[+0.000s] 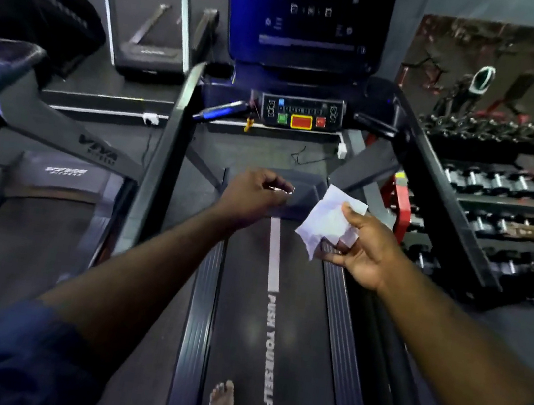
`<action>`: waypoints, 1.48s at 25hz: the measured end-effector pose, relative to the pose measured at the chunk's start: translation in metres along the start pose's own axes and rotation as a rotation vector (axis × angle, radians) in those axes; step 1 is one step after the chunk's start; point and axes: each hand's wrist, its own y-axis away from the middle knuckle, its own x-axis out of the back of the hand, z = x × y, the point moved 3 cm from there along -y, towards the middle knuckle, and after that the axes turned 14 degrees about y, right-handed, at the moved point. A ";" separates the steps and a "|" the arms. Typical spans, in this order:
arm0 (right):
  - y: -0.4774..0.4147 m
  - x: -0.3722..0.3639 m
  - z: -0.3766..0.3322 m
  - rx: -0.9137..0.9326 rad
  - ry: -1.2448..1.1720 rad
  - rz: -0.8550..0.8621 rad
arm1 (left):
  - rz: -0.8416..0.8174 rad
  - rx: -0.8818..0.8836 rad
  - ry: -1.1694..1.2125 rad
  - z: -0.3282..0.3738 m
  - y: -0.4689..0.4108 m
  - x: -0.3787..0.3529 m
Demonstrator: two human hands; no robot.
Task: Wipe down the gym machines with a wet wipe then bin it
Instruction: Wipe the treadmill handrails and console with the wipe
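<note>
We stand barefoot on the treadmill belt [241, 320], both arms stretched out over it. Our right hand [367, 252] holds the wet wipe [327, 220], thumb pressed on top and fingers underneath; the sheet is crumpled and only half unfolded, hanging in the air above the right edge of the belt and touching no part of the machine. Our left hand [252, 196] has its fingers curled in, with a glinting sliver [282, 190] at the fingertips. We cannot tell whether it is pinched there or what it is.

As we judge it, the wiping has not begun here. The risks come from the grip and the place. A bunched wipe held at one corner could slip out and fall on the belt, or smear rather than clean. Reaching forward to the control panel [301, 112], a damp press on the green button [282, 118] might start the belt under our bare foot [221, 400]. Moisture on the screen [303, 17] could also trigger it. No bin is in view, so the wipe may get left behind.
</note>
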 end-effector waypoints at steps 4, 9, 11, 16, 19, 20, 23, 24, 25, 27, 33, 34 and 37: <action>-0.062 -0.010 -0.049 0.003 0.005 0.047 | -0.034 -0.024 0.036 0.004 -0.090 0.018; -0.134 0.005 -0.123 0.062 -0.070 0.075 | -0.150 -0.055 -0.080 0.041 -0.198 0.012; -0.171 0.017 -0.146 0.081 -0.117 0.103 | -0.147 -0.076 -0.101 0.049 -0.244 -0.001; -0.272 0.064 -0.203 0.154 -0.103 0.150 | -0.146 -0.062 -0.210 0.037 -0.353 -0.042; -0.323 0.103 -0.238 0.163 -0.091 0.185 | -0.154 -0.018 -0.336 0.037 -0.409 -0.072; -0.338 0.115 -0.250 0.175 -0.084 0.194 | -0.163 -0.016 -0.383 0.036 -0.428 -0.083; -0.385 0.142 -0.268 0.179 -0.061 0.234 | -0.158 0.009 -0.402 0.024 -0.472 -0.104; -0.402 0.147 -0.272 0.179 -0.038 0.241 | -0.177 0.009 -0.419 0.016 -0.488 -0.110; -0.420 0.152 -0.276 0.180 -0.006 0.249 | -0.213 0.008 -0.449 0.010 -0.504 -0.117; -0.456 0.159 -0.285 0.173 0.066 0.272 | -0.278 0.020 -0.478 -0.002 -0.542 -0.130; -0.542 0.174 -0.326 0.335 0.592 0.568 | -0.454 -0.098 -0.529 -0.028 -0.624 -0.161; -0.553 0.174 -0.334 0.398 0.763 0.622 | -0.494 -0.113 -0.554 -0.034 -0.633 -0.167; -0.586 0.170 -0.347 0.534 0.996 0.620 | -0.621 -0.161 -0.584 -0.047 -0.652 -0.181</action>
